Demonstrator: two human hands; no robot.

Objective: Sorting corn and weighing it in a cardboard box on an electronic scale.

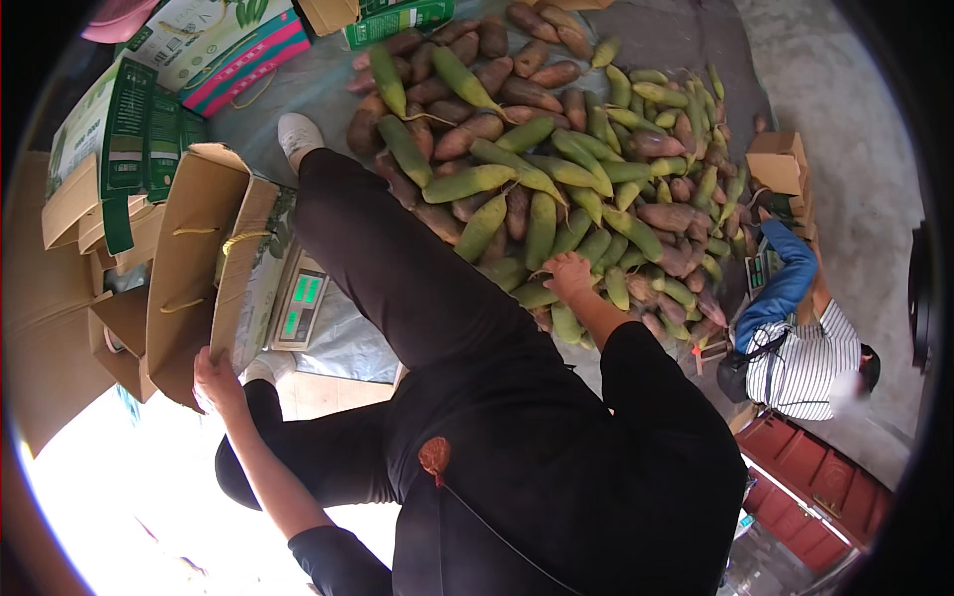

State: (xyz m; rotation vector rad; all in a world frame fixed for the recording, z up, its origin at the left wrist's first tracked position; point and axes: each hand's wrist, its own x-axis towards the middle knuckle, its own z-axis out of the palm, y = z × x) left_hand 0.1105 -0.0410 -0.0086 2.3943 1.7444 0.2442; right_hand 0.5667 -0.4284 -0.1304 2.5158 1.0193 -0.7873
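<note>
A: What is gripped at the right hand [566, 273]?

B: The right hand is laid palm-down on the heap of produce [556, 149], fingers curled over a green ear of corn [537, 293] at the near edge of the pile. Whether the fingers are fully closed round it cannot be told; contact is seen, a lift is not.

A: And the left hand [214, 377]?

B: It is pressed against the lower corner of the open cardboard box [189, 268], fingers wrapped at the flap's edge. The box is steadied rather than carried, so far as can be judged.

A: How does the ear lie against the grip?

B: Its long axis is seen running roughly left to right beneath the palm, so it is crossed by the fingers rather than lined up with them. More green ears and reddish-brown sweet potatoes [517, 60] are spread outward and away from the hand, toward the top of the view.

A: Which way is the box from that ear?

B: Well apart, to the person's left, past the black-trousered leg [397, 268]. A weighing scale [301, 303] is set between, just beside the box. The right hand is clearly the nearer one to the heap; the left is the nearer to the box.

A: Anyone else close by?

B: A second person in a striped top [805, 368] is crouched at the far right of the heap, apart from both hands.
</note>
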